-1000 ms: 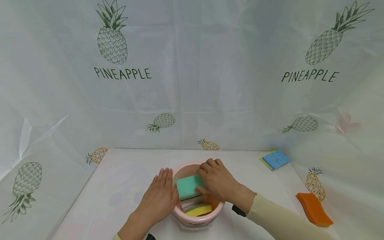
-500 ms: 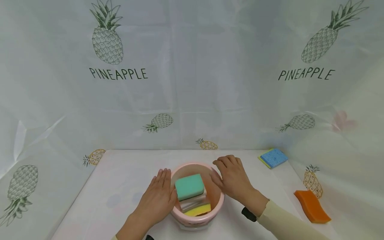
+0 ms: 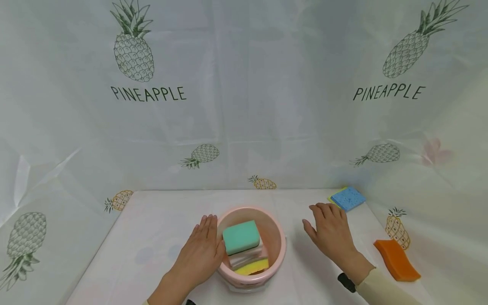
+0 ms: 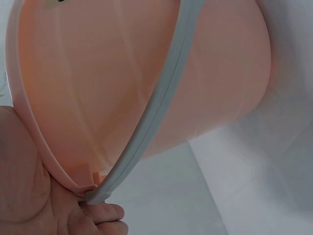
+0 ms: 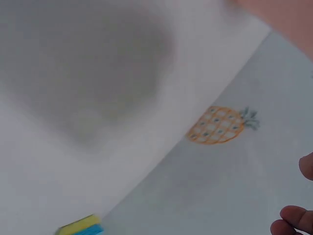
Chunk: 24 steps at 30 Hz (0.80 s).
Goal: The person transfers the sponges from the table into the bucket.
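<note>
In the lower middle of the head view, a round pink plastic bucket point(image 3: 282, 243) stands on the white worktop point(image 3: 164, 237). Inside it a teal block-shaped sponge point(image 3: 241, 237) lies uppermost, with a pale item point(image 3: 245, 256) that is hard to identify beneath it and a yellow sponge point(image 3: 252, 267) towards the lower edge.

The person's left hand point(image 3: 200, 252) rests flat at the bucket's left rim, fingers straight and close together; the left wrist view shows it just beside the end of a curved grey handle point(image 4: 156, 105). The right hand point(image 3: 331, 231) is right of the bucket, fingers loosely bent, thumb apart, holding nothing. Just beyond it, at the worktop's upper right corner, lies a flat blue sponge point(image 3: 348, 198) over a yellow layer; a wavy orange sponge point(image 3: 397, 260) lies at the lower right.

The sponges look light, soft and unlikely to break. The blue one seems best pinched across its near edges, the orange one across its narrow middle. The bucket looks stiff and light enough to slide, so a steadying palm at the rim suits it.
</note>
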### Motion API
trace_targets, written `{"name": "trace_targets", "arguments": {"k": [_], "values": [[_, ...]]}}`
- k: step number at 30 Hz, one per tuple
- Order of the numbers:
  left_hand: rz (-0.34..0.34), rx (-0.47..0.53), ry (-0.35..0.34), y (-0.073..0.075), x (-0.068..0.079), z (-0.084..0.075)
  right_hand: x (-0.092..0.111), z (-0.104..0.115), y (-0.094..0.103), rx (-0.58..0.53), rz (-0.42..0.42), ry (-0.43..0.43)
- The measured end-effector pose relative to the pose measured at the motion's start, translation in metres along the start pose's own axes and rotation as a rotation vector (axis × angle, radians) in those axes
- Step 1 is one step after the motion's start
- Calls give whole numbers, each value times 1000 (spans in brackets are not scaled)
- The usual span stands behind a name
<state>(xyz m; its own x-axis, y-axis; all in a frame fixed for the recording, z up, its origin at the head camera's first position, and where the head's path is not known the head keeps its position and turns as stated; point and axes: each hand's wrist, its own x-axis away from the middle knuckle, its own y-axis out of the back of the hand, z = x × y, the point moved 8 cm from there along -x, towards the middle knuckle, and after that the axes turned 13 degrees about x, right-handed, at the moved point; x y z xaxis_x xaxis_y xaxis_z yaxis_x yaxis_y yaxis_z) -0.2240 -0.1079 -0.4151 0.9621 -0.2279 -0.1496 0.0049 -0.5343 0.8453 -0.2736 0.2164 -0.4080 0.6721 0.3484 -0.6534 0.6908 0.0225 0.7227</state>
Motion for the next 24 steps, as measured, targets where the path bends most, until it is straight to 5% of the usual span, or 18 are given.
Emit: {"name": "trace_targets", "arguments": {"k": [24], "values": [[-14, 22, -12, -1, 1, 0, 123, -113, -34, 228, 249, -129]]}}
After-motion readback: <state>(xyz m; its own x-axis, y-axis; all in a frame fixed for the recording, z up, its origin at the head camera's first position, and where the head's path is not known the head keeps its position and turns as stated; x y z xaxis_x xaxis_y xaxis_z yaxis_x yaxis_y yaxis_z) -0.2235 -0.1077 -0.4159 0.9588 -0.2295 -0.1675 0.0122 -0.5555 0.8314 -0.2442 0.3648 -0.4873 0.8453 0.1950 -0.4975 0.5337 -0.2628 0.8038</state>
